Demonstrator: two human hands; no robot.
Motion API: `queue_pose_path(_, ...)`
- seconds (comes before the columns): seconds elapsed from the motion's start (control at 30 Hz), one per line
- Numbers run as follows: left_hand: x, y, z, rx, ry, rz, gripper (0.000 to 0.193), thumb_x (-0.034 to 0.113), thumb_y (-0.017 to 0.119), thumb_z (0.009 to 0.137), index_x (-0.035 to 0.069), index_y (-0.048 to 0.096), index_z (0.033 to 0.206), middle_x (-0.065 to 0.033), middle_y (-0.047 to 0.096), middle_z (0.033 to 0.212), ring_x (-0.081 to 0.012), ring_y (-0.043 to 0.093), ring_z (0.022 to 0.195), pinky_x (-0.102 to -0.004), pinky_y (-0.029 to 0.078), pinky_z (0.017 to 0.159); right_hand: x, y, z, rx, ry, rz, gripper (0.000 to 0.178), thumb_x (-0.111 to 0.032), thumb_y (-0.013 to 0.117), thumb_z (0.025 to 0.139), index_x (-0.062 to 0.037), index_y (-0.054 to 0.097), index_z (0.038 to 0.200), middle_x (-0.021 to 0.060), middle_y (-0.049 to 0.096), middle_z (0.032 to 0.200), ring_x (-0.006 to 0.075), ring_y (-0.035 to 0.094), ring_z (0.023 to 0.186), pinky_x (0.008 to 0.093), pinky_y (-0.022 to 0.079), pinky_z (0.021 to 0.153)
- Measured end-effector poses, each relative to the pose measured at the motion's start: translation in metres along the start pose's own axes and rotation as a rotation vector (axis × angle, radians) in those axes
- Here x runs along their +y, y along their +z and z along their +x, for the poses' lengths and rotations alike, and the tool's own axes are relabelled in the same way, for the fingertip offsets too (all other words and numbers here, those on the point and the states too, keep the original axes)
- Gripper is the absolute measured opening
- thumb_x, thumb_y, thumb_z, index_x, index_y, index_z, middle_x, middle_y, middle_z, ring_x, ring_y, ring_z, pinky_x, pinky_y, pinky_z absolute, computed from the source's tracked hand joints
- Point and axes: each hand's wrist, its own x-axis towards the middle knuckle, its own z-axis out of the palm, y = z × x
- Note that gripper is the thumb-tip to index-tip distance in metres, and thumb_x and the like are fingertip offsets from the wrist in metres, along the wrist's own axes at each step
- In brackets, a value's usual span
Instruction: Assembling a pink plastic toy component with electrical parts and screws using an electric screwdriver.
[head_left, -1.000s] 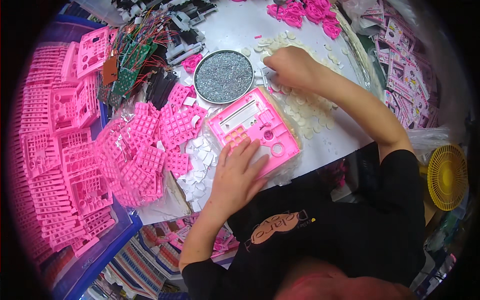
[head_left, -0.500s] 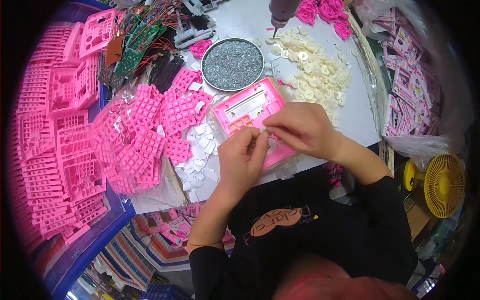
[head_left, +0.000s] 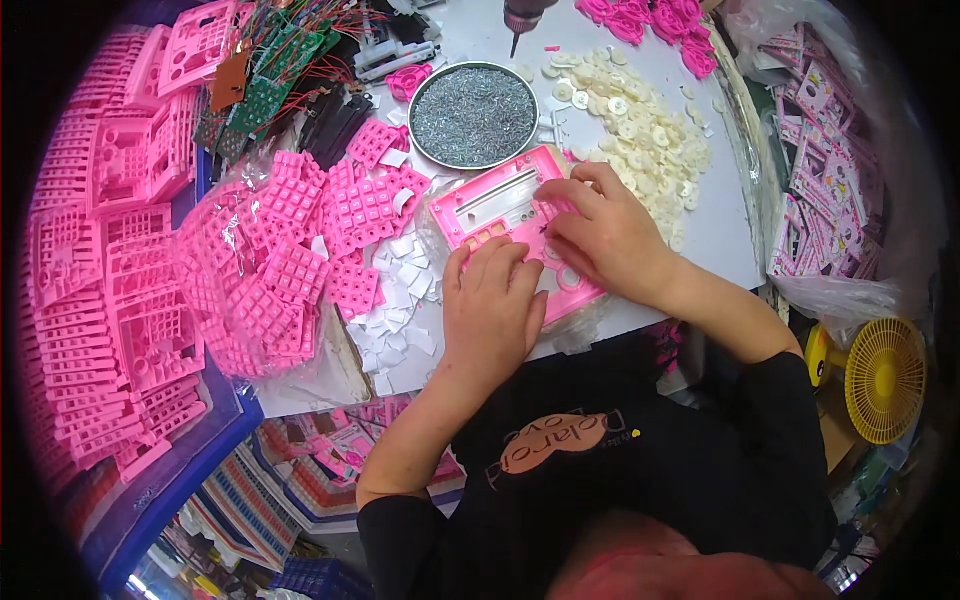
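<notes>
A pink plastic toy housing (head_left: 497,207) lies flat on the white table (head_left: 720,235), with a slot window and small openings on its face. My left hand (head_left: 490,310) rests on its near left corner, fingers bent and pressing down. My right hand (head_left: 603,233) lies over its right half, fingertips pinching or pressing something small that I cannot make out. Just beyond the housing stands a round metal dish of small grey screws (head_left: 473,114). A heap of cream round discs (head_left: 640,135) lies to the right of the dish.
Pink rubber keypad mats (head_left: 300,250) and white paper scraps (head_left: 400,300) lie left of the housing. Stacked pink housings (head_left: 110,290) fill a blue crate at far left. Green circuit boards with wires (head_left: 265,90) lie at the back, a screwdriver tip (head_left: 520,25) hangs above, a yellow fan (head_left: 885,380) sits lower right.
My right hand came back from the disc heap to the housing and now rests on its right half. My left hand slid onto the near left corner.
</notes>
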Motion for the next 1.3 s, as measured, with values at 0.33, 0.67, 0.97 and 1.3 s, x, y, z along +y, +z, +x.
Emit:
queue_pose_path(0.33,-0.002,0.003,-0.002,0.027,0.008,-0.018,0.032,0.016,0.073,0.078,0.007,0.064,0.107,-0.011,0.059,0.118,-0.0302,0.056,0.12,-0.051,0.033,0.108,-0.011,0.004,0.007,-0.029,-0.025,-0.229,0.02,-0.014,0.064,0.074,-0.0009,0.067,0.088,0.0102,0.062,0.114,0.0315,0.055,0.113,0.041,0.051,0.089)
queue_pose_path(0.67,-0.005,0.007,-0.001,0.068,0.016,-0.065,0.032,0.014,0.073,0.075,0.006,0.064,0.105,-0.0113,0.06,0.116,-0.0307,0.056,0.117,-0.0495,0.035,0.105,-0.016,0.021,-0.003,0.11,0.217,-0.077,0.032,-0.007,0.074,0.072,-0.0064,0.063,0.102,0.0101,0.059,0.12,0.0378,0.05,0.118,0.0487,0.044,0.097)
queue_pose_path(0.97,-0.006,0.004,-0.001,0.06,0.02,-0.081,0.033,0.015,0.074,0.075,0.006,0.065,0.106,-0.0112,0.06,0.116,-0.0317,0.056,0.116,-0.0491,0.035,0.105,-0.011,-0.001,0.001,0.046,0.078,-0.049,0.011,-0.006,0.07,0.073,-0.0006,0.068,0.082,0.0137,0.063,0.122,0.0388,0.052,0.119,0.0496,0.048,0.095)
queue_pose_path(1.3,-0.017,-0.014,0.021,0.15,-0.002,-0.267,0.024,0.009,0.075,0.078,0.005,0.067,0.1,-0.012,0.064,0.103,-0.0314,0.061,0.097,-0.0423,0.045,0.089,0.001,-0.014,0.017,0.018,-0.075,-0.066,0.016,-0.008,0.072,0.071,-0.0016,0.069,0.085,0.012,0.064,0.118,0.0344,0.055,0.115,0.0447,0.048,0.09)
